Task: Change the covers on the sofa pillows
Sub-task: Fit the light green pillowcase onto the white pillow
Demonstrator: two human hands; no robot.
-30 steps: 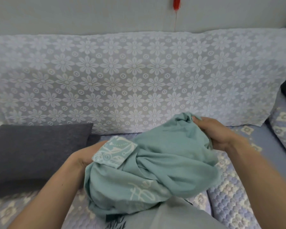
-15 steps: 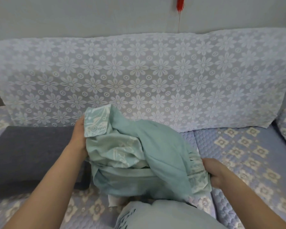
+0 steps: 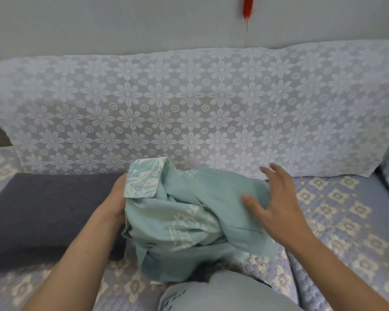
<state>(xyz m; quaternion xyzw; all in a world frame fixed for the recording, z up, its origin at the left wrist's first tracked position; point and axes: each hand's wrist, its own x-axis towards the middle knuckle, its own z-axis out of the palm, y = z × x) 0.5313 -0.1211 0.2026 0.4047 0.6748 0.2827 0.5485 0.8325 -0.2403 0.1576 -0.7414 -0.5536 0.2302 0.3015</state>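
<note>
Teal pillow cover (image 3: 189,223) is sitting bunched in the middle of the head view, lying on the quilted sofa seat (image 3: 346,221) just ahead of the person's knee (image 3: 222,295), which is showing at six o'clock; most of the cloth is showing its plain side, with white printed patterning coming through in patches; one patterned corner is folding over at the cover's eleven o'clock edge. Left hand (image 3: 115,198) is gripping the cover at its nine o'clock side, fingers tucked behind that folded corner and mostly hidden by the cloth. Right hand (image 3: 276,198) is lying at the cover's three o'clock side with fingers spread wide and fairly straight, holding nothing; the thumb and palm are overlapping the cloth, though whether they are pressing on it or hovering just over it I cannot tell. Dark grey pillow (image 3: 45,212) is lying flat on the seat at nine o'clock, just beside the left hand. Lace throw with white flowers (image 3: 189,108) is draping over the sofa back at twelve o'clock; a red hanging item (image 3: 247,6), blurred, is showing on the wall above it.
</note>
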